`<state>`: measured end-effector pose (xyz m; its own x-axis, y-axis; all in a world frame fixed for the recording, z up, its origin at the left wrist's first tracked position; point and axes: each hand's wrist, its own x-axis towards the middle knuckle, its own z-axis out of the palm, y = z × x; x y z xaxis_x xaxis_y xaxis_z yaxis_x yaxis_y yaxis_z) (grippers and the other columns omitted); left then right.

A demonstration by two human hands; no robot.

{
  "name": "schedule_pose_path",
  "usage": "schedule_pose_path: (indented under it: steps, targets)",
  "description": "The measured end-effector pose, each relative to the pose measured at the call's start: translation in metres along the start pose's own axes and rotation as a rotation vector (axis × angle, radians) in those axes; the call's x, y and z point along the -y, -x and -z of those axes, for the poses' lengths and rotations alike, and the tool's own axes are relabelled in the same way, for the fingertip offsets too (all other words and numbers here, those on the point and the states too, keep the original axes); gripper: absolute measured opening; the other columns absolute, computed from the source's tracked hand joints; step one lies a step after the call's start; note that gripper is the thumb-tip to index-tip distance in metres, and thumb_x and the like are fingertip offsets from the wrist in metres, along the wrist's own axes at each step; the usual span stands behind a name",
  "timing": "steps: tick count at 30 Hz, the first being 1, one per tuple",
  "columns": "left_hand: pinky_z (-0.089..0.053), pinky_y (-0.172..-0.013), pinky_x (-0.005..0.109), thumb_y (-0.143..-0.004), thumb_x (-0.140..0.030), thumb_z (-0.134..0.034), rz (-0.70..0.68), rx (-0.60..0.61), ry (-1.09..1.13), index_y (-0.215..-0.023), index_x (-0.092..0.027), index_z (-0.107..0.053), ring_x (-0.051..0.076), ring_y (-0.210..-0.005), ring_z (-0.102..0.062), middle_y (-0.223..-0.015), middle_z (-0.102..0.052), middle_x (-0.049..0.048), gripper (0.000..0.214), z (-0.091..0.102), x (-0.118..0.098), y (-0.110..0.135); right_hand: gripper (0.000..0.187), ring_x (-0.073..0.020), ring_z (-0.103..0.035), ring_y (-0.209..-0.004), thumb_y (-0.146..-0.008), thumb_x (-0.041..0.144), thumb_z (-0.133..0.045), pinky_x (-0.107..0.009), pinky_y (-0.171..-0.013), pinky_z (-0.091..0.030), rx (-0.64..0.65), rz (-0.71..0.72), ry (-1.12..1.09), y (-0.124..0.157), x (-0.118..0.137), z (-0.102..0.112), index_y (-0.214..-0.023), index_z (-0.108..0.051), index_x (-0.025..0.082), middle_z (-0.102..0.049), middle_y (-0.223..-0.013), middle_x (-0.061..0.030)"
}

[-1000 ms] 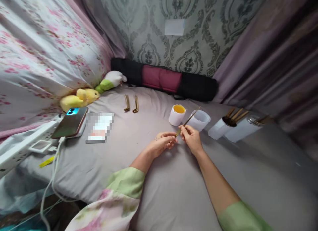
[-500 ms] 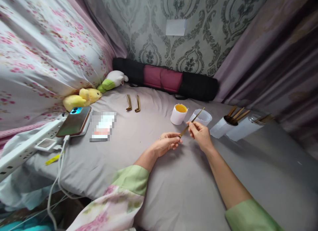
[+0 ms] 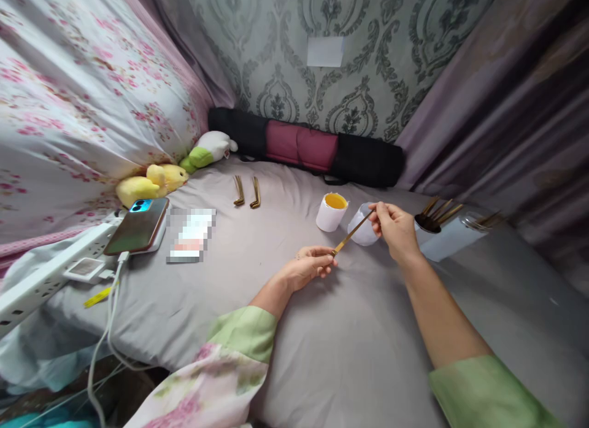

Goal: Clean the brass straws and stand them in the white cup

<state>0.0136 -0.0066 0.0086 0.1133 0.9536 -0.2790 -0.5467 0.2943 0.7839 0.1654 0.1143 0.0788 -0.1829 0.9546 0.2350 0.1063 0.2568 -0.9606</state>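
Note:
A thin, gold-brown strip (image 3: 353, 233) slants up to the right between my two hands. My left hand (image 3: 309, 267) is closed on its lower end, where a small folded bit shows at the fingertips. My right hand (image 3: 393, 228) pinches the upper end between thumb and fingers. Behind the strip stands a translucent whitish cup (image 3: 361, 226), partly covered by my right hand. Left of it is a white cup (image 3: 330, 220) with a yellow inside. Two small groups of bent gold pieces (image 3: 238, 191) (image 3: 255, 193) lie farther back on the grey sheet.
Right of my right hand are a dark-mouthed white container (image 3: 426, 231) and a clear-topped one (image 3: 453, 236), both holding gold-brown sticks. A black and maroon roll (image 3: 301, 145) lies along the wall. Plush toys (image 3: 154, 181), a phone (image 3: 138, 225) and a power strip (image 3: 50, 277) are left.
My right hand has slid up and to the right along the strip, from its middle to its upper end. My left hand has stayed in place.

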Motion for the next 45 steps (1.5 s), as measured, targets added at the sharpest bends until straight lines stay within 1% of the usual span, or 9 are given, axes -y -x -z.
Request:
schedule_pose_path:
  steps: [6,16,23,27,31,37,42,45]
  targets:
    - [-0.039,-0.049,0.019,-0.068,-0.013,-0.067,0.006,-0.013,0.012,-0.096,-0.008,-0.058,0.006,-0.053,-0.052,-0.074,-0.062,0.0076,0.030,0.000,0.000,0.000,0.031,-0.0048,-0.043,-0.042,-0.076,0.046,-0.055,-0.016,-0.034,-0.031,0.006,0.026,0.040,-0.004,0.007,0.004,-0.077,-0.061,0.015,-0.053,-0.061,-0.0002]
    - [-0.040,-0.049,0.017,-0.069,-0.012,-0.066,0.017,-0.028,0.027,-0.093,-0.009,-0.059,0.005,-0.052,-0.053,-0.073,-0.062,0.0068,0.026,0.000,-0.001,0.000,0.030,-0.0052,-0.043,-0.041,-0.075,0.043,-0.055,-0.017,-0.033,-0.030,0.028,0.012,0.088,-0.005,0.016,0.004,-0.074,-0.061,0.014,-0.055,-0.059,-0.0013]
    - [-0.039,-0.048,0.017,-0.069,-0.015,-0.067,-0.001,-0.031,0.050,-0.092,-0.007,-0.060,0.006,-0.054,-0.053,-0.073,-0.061,0.0075,0.025,0.003,0.000,-0.001,0.028,-0.0057,-0.044,-0.041,-0.074,0.043,-0.056,-0.018,-0.033,-0.031,-0.002,0.042,0.105,-0.012,0.020,0.008,-0.074,-0.061,0.015,-0.056,-0.059,-0.0016]
    - [-0.040,-0.049,0.017,-0.071,-0.015,-0.065,-0.006,-0.041,0.062,-0.092,-0.006,-0.061,0.006,-0.055,-0.053,-0.073,-0.061,0.0078,0.023,0.005,0.000,-0.002,0.025,-0.0060,-0.043,-0.041,-0.075,0.041,-0.056,-0.018,-0.033,-0.031,-0.037,0.058,0.108,-0.018,0.027,0.013,-0.072,-0.061,0.016,-0.056,-0.058,-0.0013]
    - [-0.040,-0.050,0.017,-0.072,-0.013,-0.063,0.018,-0.071,0.087,-0.090,-0.006,-0.061,0.006,-0.055,-0.053,-0.072,-0.060,0.0070,0.019,0.004,-0.003,-0.002,0.022,-0.0054,-0.043,-0.040,-0.077,0.037,-0.055,-0.017,-0.033,-0.029,-0.079,0.089,0.114,-0.025,0.040,0.022,-0.071,-0.061,0.016,-0.055,-0.058,-0.0008]
    - [-0.039,-0.049,0.017,-0.072,-0.008,-0.060,0.032,-0.070,0.147,-0.089,-0.006,-0.061,0.005,-0.054,-0.051,-0.071,-0.059,0.0051,0.017,0.004,-0.007,0.000,0.017,-0.0037,-0.041,-0.038,-0.080,0.026,-0.051,-0.016,-0.032,-0.027,-0.191,0.116,0.138,-0.040,0.062,0.042,-0.074,-0.059,0.013,-0.053,-0.058,-0.0003]
    - [-0.039,-0.049,0.016,-0.073,-0.008,-0.059,0.054,-0.092,0.199,-0.087,-0.007,-0.062,0.005,-0.054,-0.050,-0.071,-0.057,0.0043,0.015,0.004,-0.011,0.002,0.017,-0.0036,-0.041,-0.037,-0.080,0.021,-0.046,-0.018,-0.033,-0.027,-0.281,0.175,0.177,-0.052,0.077,0.058,-0.072,-0.059,0.012,-0.053,-0.058,-0.0015]
    - [-0.039,-0.049,0.016,-0.073,-0.008,-0.059,0.059,-0.115,0.225,-0.086,-0.007,-0.062,0.004,-0.054,-0.049,-0.071,-0.057,0.0044,0.013,0.004,-0.012,0.002,0.018,-0.0033,-0.041,-0.038,-0.081,0.019,-0.044,-0.018,-0.034,-0.028,-0.328,0.190,0.242,-0.057,0.083,0.067,-0.072,-0.058,0.012,-0.055,-0.059,-0.0027]
